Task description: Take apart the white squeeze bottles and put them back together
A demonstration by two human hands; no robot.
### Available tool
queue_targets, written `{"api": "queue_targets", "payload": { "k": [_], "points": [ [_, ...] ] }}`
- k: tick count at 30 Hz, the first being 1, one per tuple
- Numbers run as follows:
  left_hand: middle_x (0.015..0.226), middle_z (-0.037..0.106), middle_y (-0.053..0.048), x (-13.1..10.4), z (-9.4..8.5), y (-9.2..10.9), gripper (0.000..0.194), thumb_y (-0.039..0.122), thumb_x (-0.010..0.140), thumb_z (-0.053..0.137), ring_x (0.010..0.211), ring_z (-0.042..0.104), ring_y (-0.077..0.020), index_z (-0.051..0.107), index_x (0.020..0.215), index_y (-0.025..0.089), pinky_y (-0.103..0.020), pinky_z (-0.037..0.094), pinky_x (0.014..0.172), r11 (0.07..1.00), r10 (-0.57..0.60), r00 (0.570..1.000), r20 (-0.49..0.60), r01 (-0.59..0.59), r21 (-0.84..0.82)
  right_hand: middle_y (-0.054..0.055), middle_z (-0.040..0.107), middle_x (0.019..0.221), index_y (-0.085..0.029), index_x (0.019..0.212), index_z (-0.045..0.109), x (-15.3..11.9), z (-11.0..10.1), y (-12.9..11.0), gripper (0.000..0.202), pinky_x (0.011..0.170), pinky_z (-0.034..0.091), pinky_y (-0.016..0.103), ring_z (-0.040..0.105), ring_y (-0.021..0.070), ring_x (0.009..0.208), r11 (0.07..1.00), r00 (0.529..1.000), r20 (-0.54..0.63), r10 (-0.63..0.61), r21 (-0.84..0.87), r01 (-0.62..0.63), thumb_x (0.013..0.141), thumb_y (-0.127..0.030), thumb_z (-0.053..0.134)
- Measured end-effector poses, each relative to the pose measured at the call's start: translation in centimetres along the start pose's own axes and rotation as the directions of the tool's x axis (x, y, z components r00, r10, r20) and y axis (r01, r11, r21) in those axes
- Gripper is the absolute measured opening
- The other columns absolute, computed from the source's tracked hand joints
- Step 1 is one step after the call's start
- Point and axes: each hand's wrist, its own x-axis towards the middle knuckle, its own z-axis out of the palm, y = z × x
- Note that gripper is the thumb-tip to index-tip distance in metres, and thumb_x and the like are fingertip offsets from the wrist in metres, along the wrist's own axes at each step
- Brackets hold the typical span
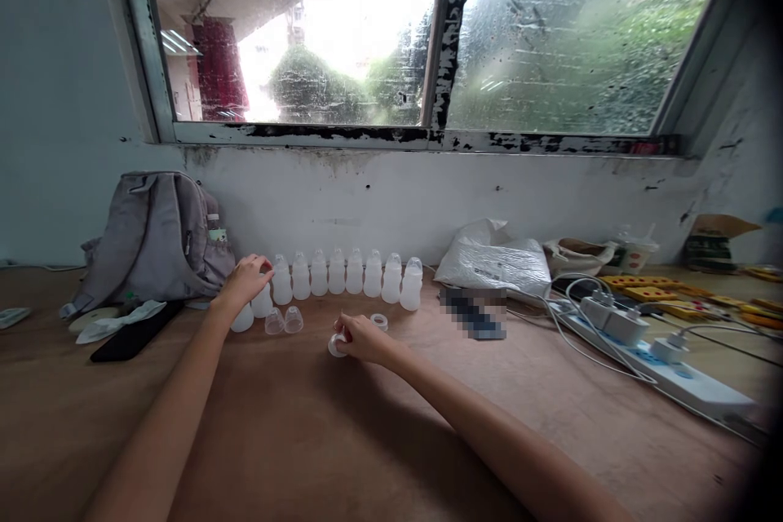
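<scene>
Several frosted white baby bottles (336,274) with clear domed caps stand upright in a curved row near the wall. At the row's left end my left hand (245,281) has its fingers curled at the top of a baby bottle (263,303); its forearm side partly covers another bottle (243,319). My right hand (363,339) pinches a small white bottle collar (336,345) low over the table. Just behind that hand lies a second white ring collar (379,321). Two clear domed caps (285,320) rest on the table in front of the row.
A grey backpack (156,236) leans at the left, with a black phone-like slab (135,332) before it. Right of the row are a silvery plastic bag (495,257), a blurred-out dark item (474,314) and a power strip (685,371) with white chargers and loose cables.
</scene>
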Motion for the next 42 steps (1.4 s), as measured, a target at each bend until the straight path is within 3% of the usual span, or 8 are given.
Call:
{"api": "queue_targets", "payload": {
  "k": [6,10,12,15,21,28,34,42],
  "points": [
    [0.088,0.057,-0.004,-1.0,-0.1,6.3,0.023,0.037,0.078,0.042,0.083,0.053,-0.0187,0.056,0.084,0.019,-0.028,0.040,0.075,0.951,0.221,0.970,0.099,-0.192,-0.242,-0.001,0.055,0.064,-0.017,0.079,0.052,0.1,-1.0,0.1,0.013,0.051,0.030,0.018,0.048,0.0102,0.057,0.999,0.996,-0.083,0.026,0.043,-0.022,0.066,-0.016,0.054],
    [0.097,0.057,-0.005,-2.5,0.8,9.6,0.032,0.042,0.073,0.049,0.089,0.053,-0.0193,0.055,0.095,0.020,-0.026,0.041,0.073,0.858,0.430,0.852,0.298,-0.283,-0.430,-0.002,0.054,0.060,-0.017,0.073,0.051,0.5,-1.7,0.6,0.007,0.050,0.030,0.018,0.047,0.0097,0.054,0.995,0.982,-0.180,0.056,0.096,-0.039,0.067,-0.015,0.050],
    [0.097,0.057,-0.005,-3.1,1.3,10.5,0.040,0.048,0.068,0.053,0.088,0.053,-0.0199,0.054,0.097,0.020,-0.026,0.041,0.070,0.843,0.471,0.813,0.341,-0.300,-0.447,-0.002,0.053,0.060,-0.017,0.072,0.051,0.7,-2.1,0.8,0.007,0.050,0.030,0.018,0.047,0.0094,0.054,0.993,0.971,-0.232,0.058,0.117,-0.031,0.066,-0.014,0.049],
    [0.089,0.058,-0.005,-3.7,1.9,11.4,0.047,0.056,0.066,0.051,0.078,0.055,-0.0195,0.054,0.093,0.019,-0.025,0.041,0.061,0.872,0.429,0.830,0.358,-0.278,-0.402,-0.002,0.053,0.061,-0.017,0.073,0.050,0.8,-2.8,1.0,0.011,0.050,0.031,0.018,0.047,0.0093,0.056,0.987,0.960,-0.271,0.070,0.155,-0.028,0.064,-0.012,0.047],
    [0.083,0.058,-0.006,-4.1,2.0,12.3,0.046,0.059,0.070,0.043,0.072,0.056,-0.0192,0.054,0.087,0.018,-0.025,0.037,0.055,0.919,0.338,0.904,0.262,-0.258,-0.297,-0.005,0.048,0.059,-0.018,0.080,0.048,0.6,-3.4,1.2,0.018,0.048,0.031,0.016,0.044,0.0079,0.053,0.971,0.972,-0.234,0.015,0.235,0.041,0.063,-0.011,0.046],
    [0.089,0.060,-0.006,-3.9,2.3,11.5,0.035,0.047,0.069,0.052,0.082,0.056,-0.0216,0.055,0.092,0.021,-0.028,0.038,0.066,0.925,0.377,0.869,0.322,-0.336,-0.178,0.003,0.052,0.082,-0.018,0.089,0.051,0.3,-3.0,1.6,0.024,0.060,0.036,0.020,0.047,0.0107,0.065,0.985,0.973,-0.155,-0.171,-0.053,0.165,0.067,-0.009,0.045],
    [0.092,0.059,-0.009,-3.4,2.8,10.7,0.035,0.044,0.070,0.053,0.089,0.055,-0.0240,0.054,0.094,0.018,-0.030,0.039,0.072,0.958,0.282,0.904,0.323,-0.282,-0.046,0.009,0.053,0.090,-0.017,0.096,0.053,-0.1,-1.4,2.8,0.025,0.077,0.033,0.031,0.048,0.0210,0.088,0.942,0.997,-0.077,-0.007,-0.334,-0.019,0.072,-0.013,0.048],
    [0.093,0.059,-0.009,-3.3,3.2,10.3,0.034,0.043,0.071,0.052,0.090,0.054,-0.0256,0.054,0.093,0.017,-0.031,0.039,0.071,0.959,0.276,0.897,0.344,-0.279,-0.042,0.009,0.057,0.093,-0.016,0.097,0.051,-0.3,-0.1,3.9,0.021,0.075,0.030,0.031,0.045,0.0216,0.091,0.949,0.995,-0.079,0.066,-0.302,-0.087,0.077,-0.019,0.045]
  ]
}}
